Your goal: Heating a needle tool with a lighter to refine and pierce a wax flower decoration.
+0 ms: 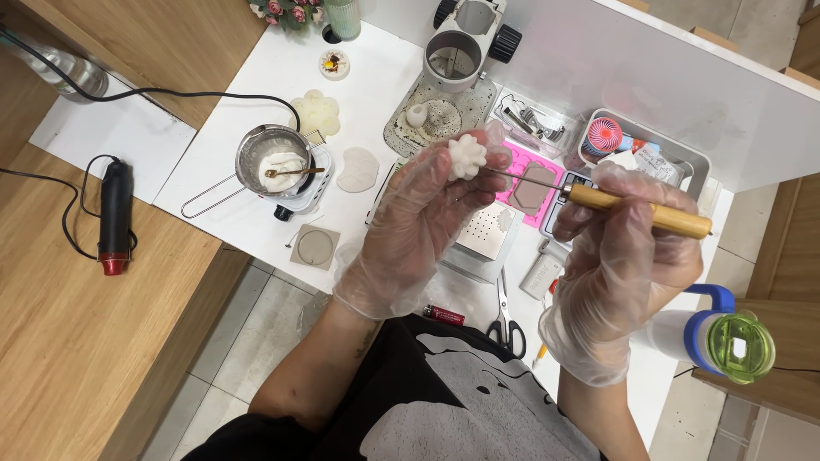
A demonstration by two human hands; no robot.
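Note:
My left hand, in a clear plastic glove, holds a small white flower-shaped wax piece up at its fingertips. My gloved right hand grips a wooden-handled tool whose thin metal needle points left and touches the wax piece. Both hands hover above the white table. Under them lie a pink silicone mould and a white perforated pad.
A small metal pot of white wax with a spoon sits on a white warmer at left. A black heat gun lies on the wooden bench. Scissors, a red lighter, a blue-and-green lidded cup and a tool tray surround the hands.

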